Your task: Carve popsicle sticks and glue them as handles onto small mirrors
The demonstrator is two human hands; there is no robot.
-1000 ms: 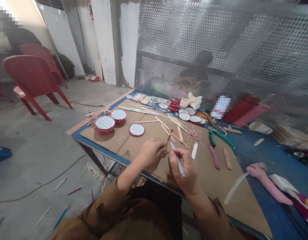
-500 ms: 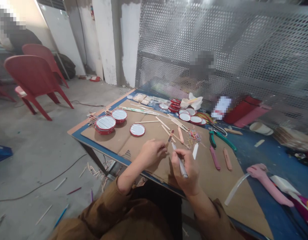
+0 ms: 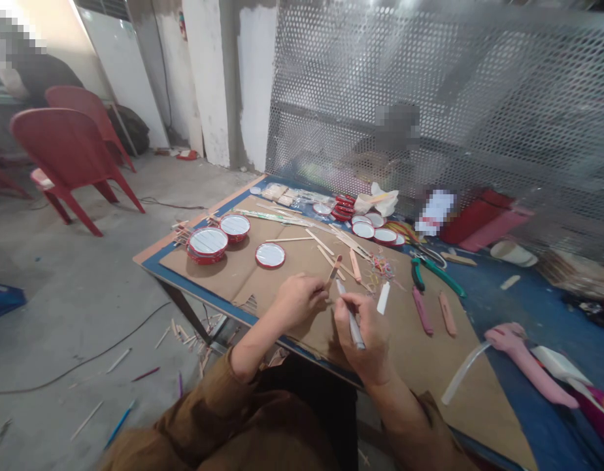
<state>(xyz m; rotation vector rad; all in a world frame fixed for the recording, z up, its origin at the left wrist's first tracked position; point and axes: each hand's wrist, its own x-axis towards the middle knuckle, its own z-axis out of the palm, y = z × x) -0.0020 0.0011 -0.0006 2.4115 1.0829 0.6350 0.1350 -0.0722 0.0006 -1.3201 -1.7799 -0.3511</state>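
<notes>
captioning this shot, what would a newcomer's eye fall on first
Likely the bare left hand, closed on a slim wooden stick with a dark band, and the bare right hand, holding a whitish pen beside it, just below mid-view. Next would come the round, red-rimmed, white-topped pieces on the left of the brown cardboard sheet, and the pink plastic gun-shaped tool lying at the right.

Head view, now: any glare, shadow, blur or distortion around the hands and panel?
Head view: upper left corner blown out; diffuse highlights on the grey perforated metal panel; soft shadows on the brown cardboard sheet by the left hand and right hand; wide-angle stretch toward the edges; fine detail soft, even on the slim whitish pen; blocky pixelated patches, top left included.
</notes>
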